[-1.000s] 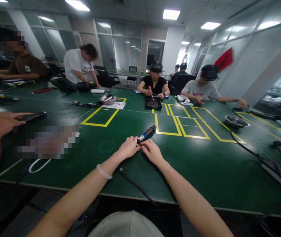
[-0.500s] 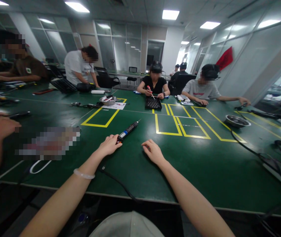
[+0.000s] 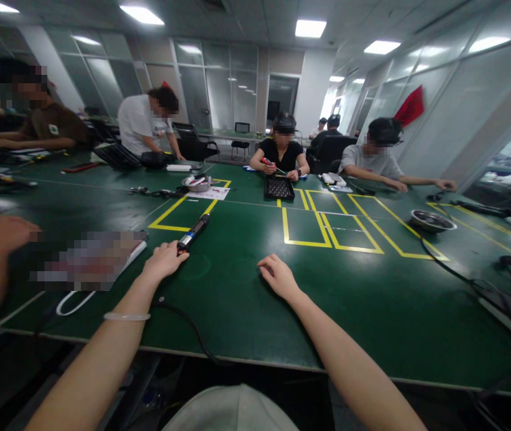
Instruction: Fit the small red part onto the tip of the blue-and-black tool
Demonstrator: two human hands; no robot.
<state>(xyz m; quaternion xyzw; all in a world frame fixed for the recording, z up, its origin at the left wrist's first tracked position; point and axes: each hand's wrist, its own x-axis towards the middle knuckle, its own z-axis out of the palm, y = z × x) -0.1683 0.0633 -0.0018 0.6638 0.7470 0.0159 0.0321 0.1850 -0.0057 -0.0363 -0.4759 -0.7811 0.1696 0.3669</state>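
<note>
My left hand (image 3: 165, 260) is closed around the rear end of a black electric screwdriver (image 3: 194, 233) with a blue and silver band. Its tip points away from me, towards a yellow tape rectangle (image 3: 165, 227). A black cable (image 3: 187, 314) trails from beside my left wrist to the table's front edge. My right hand (image 3: 278, 276) rests on the green table (image 3: 237, 323) to the right, its fingers loosely curled, thumb apart and nothing visible in them. A flat item (image 3: 91, 260), pixelated, with a white strap, lies left of my left hand.
Across the table a co-worker (image 3: 280, 152) holds a red-handled screwdriver (image 3: 269, 163) over a black tray (image 3: 279, 187). Metal bowls stand at left (image 3: 196, 182) and right (image 3: 432, 220). Another person's hand (image 3: 3, 236) reaches in at far left. Cables (image 3: 457, 272) run along the right.
My left hand has moved left with the electric screwdriver, and its cable has shifted too. My right hand has stayed put. The co-worker's red screwdriver across the table has tilted flatter.
</note>
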